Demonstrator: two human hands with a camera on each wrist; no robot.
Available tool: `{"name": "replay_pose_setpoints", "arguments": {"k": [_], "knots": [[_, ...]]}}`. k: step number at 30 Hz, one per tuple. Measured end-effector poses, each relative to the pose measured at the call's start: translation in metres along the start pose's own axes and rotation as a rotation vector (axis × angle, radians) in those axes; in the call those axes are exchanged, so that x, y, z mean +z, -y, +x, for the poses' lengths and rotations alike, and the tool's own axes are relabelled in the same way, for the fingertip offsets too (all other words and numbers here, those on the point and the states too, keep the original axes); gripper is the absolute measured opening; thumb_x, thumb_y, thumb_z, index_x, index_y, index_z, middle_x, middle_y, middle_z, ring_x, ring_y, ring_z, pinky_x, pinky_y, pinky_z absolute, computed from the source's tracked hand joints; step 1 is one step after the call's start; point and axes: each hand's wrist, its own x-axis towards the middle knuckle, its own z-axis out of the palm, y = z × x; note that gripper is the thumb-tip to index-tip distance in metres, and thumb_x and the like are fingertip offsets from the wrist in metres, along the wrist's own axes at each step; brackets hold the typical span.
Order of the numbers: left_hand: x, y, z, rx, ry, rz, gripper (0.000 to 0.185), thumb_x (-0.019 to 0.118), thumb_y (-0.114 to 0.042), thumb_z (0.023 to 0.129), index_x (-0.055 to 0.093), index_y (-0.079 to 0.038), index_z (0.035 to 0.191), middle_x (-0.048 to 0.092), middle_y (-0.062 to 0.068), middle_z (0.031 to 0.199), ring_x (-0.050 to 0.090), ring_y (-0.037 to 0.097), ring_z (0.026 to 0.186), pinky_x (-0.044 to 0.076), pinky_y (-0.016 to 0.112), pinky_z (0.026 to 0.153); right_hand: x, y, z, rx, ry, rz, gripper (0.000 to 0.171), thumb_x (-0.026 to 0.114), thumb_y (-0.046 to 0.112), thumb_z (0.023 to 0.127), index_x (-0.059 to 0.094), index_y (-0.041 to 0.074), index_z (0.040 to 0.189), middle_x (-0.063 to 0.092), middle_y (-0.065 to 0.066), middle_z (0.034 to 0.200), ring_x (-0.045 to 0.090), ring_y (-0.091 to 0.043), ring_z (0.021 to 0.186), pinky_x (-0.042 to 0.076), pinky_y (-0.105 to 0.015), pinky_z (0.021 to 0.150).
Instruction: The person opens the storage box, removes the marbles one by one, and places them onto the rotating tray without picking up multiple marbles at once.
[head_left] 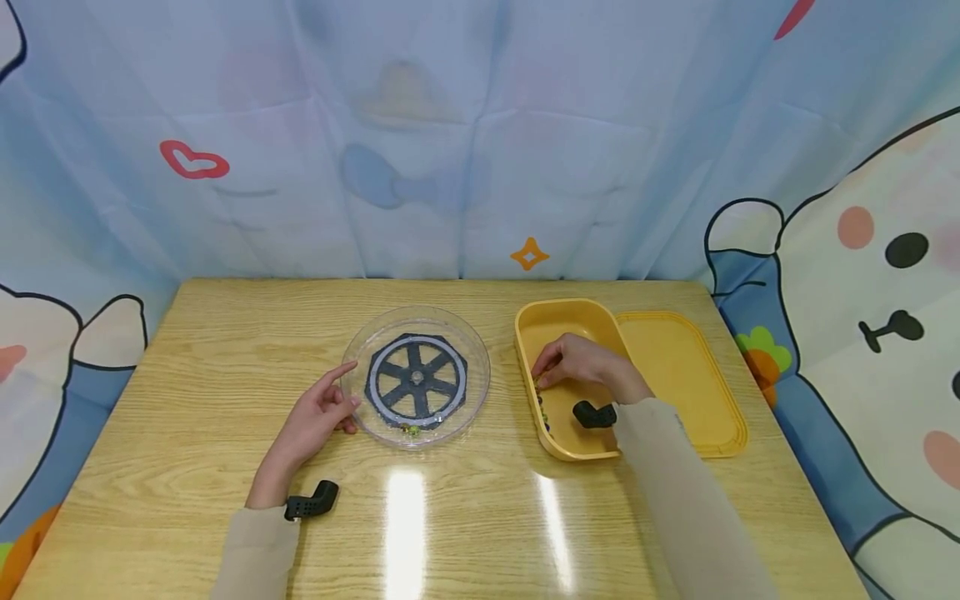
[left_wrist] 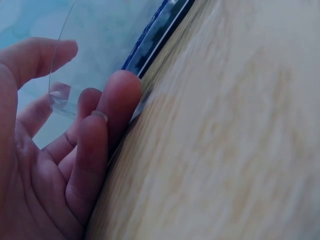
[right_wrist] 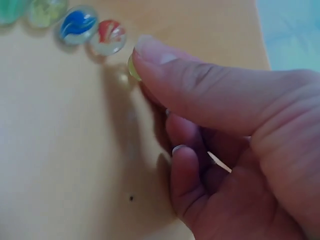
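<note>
My left hand (head_left: 318, 417) rests its fingers at the left rim of a clear round dish (head_left: 480, 358), the index finger stretched over the edge. In the left wrist view, fingertips (left_wrist: 125, 90) lie low against its side, and others show through the clear wall. A few small marbles (head_left: 411, 430) lie in the dish near its front. On the right, my right hand (head_left: 577, 362) reaches into a yellow box (head_left: 581, 308). Its thumb and fingers pinch a yellow-green glass marble (right_wrist: 132, 69), mostly hidden. Beside it, a blue-swirled marble (right_wrist: 78, 25) and a red-swirled marble (right_wrist: 108, 37) lie in a row.
A dark wheel-shaped pattern (head_left: 417, 377) with spokes shows in the middle of the dish. Flat on the table (head_left: 480, 517), right of the box, lies a yellow lid (head_left: 667, 367). Behind the table hangs a printed blue curtain (head_left: 465, 150).
</note>
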Motion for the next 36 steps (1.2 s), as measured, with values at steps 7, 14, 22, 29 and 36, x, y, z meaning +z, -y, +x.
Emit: {"name": "replay_pose_setpoints", "arguments": {"k": [7, 14, 22, 29, 36], "knots": [[0.0, -0.001, 0.0, -0.007, -0.001, -0.002, 0.058, 0.063, -0.008, 0.098, 0.041, -0.011, 0.152, 0.05, 0.014, 0.085, 0.066, 0.025, 0.066, 0.059, 0.035, 0.064, -0.003, 0.0, 0.0, -0.038, -0.036, 0.046, 0.015, 0.079, 0.01, 0.085, 0.078, 0.004, 0.099, 0.074, -0.002, 0.09, 0.065, -0.015, 0.084, 0.052, -0.025, 0.079], [-0.001, 0.001, 0.0, -0.014, 0.0, 0.012, 0.058, 0.064, -0.011, 0.098, 0.041, -0.012, 0.152, 0.051, 0.015, 0.086, 0.067, 0.027, 0.067, 0.059, 0.036, 0.065, -0.008, 0.006, -0.007, -0.036, -0.123, 0.111, 0.017, 0.073, 0.007, 0.091, 0.074, -0.003, 0.105, 0.073, -0.01, 0.097, 0.063, -0.017, 0.087, 0.051, -0.027, 0.08], [0.0, -0.001, 0.0, -0.018, 0.003, 0.008, 0.057, 0.063, -0.011, 0.099, 0.041, -0.012, 0.152, 0.049, 0.014, 0.085, 0.067, 0.027, 0.067, 0.059, 0.036, 0.065, -0.012, 0.023, -0.019, -0.024, -0.283, 0.132, 0.023, 0.069, 0.009, 0.095, 0.071, -0.002, 0.115, 0.07, -0.012, 0.11, 0.065, -0.025, 0.097, 0.051, -0.04, 0.09], [-0.001, -0.001, 0.001, -0.022, 0.002, 0.012, 0.057, 0.063, -0.009, 0.099, 0.041, -0.012, 0.152, 0.05, 0.014, 0.086, 0.067, 0.027, 0.068, 0.059, 0.036, 0.065, -0.005, 0.04, -0.022, -0.105, -0.384, 0.012, 0.021, 0.074, 0.019, 0.092, 0.076, 0.007, 0.11, 0.072, -0.005, 0.107, 0.062, -0.022, 0.094, 0.051, -0.039, 0.082], [0.0, 0.0, 0.001, -0.013, -0.003, 0.011, 0.057, 0.063, -0.009, 0.099, 0.041, -0.012, 0.152, 0.051, 0.015, 0.085, 0.067, 0.026, 0.066, 0.059, 0.035, 0.064, 0.008, 0.064, -0.022, -0.18, -0.424, -0.011, 0.019, 0.074, 0.018, 0.092, 0.077, 0.007, 0.108, 0.071, -0.004, 0.102, 0.06, -0.022, 0.087, 0.051, -0.035, 0.072]]}}
